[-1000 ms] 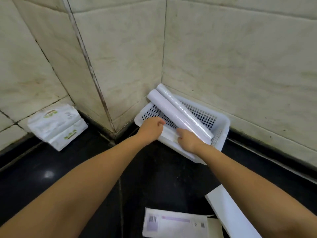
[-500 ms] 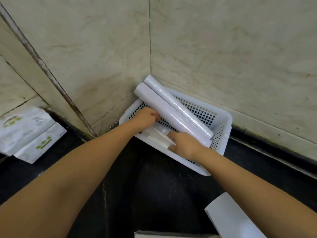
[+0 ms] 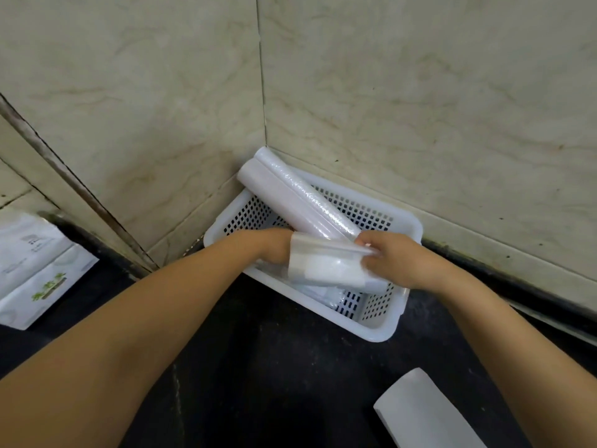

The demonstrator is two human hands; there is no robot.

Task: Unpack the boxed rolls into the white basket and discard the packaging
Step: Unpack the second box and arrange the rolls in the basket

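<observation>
A white perforated basket (image 3: 381, 331) sits on the dark floor in the wall corner. Two long white rolls (image 3: 290, 195) lie diagonally in it, their far ends sticking out over the back-left rim. Above the basket's near side I hold a shorter white roll in clear film (image 3: 326, 266). My left hand (image 3: 274, 247) grips its left end and is partly hidden behind it. My right hand (image 3: 394, 257) pinches the clear film at its right end.
A white box (image 3: 420, 412) lies on the floor at the bottom right. Two white packets with green print (image 3: 35, 270) lean against the wall at the left. Marble walls close in behind the basket on two sides.
Both hands have lifted the shorter wrapped roll off the basket's near side, and the right hand now pulls at its film. The camera has moved closer; the printed box has left the view.
</observation>
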